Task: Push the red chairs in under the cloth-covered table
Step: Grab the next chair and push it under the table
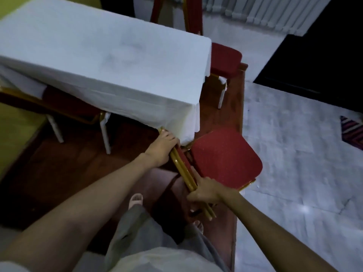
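At the near corner of the cloth-covered worktop (110, 61), the person's left hand (161, 152) is curled down over the upper end of a chair's gold back rail (183, 171), fingers wrapped round it and touching the hanging hem of the white cloth. Lower along that same rail the right hand (205, 191) is clamped on too, thumb on the near side and fingers folded over the far side, so both hands are gripping the backrest and neither is loose. Between them the rail runs as a long slanted line, from the cloth's corner down toward the person's legs. This red chair (225, 160) stands at the worktop's corner, its padded seat wholly out in the open to the right of the rail, front edge facing away over the pale marble floor (294, 154); the long axis of the backrest lies roughly in line with the short end of the worktop. One end of the chair's back is just under the drape of the cloth, the rest clear of it. Beyond, a second red chair (224, 59) sits at the far corner, its seat partly tucked beneath the cloth, one white-wrapped leg showing. On the left side a third red chair (64, 103) is partly under the worktop's long edge, seat shadowed, pale legs standing on the dark reddish carpet (78, 154). Behind the worktop rises the back of another red chair (176, 14). Sandalled feet show below the hands.
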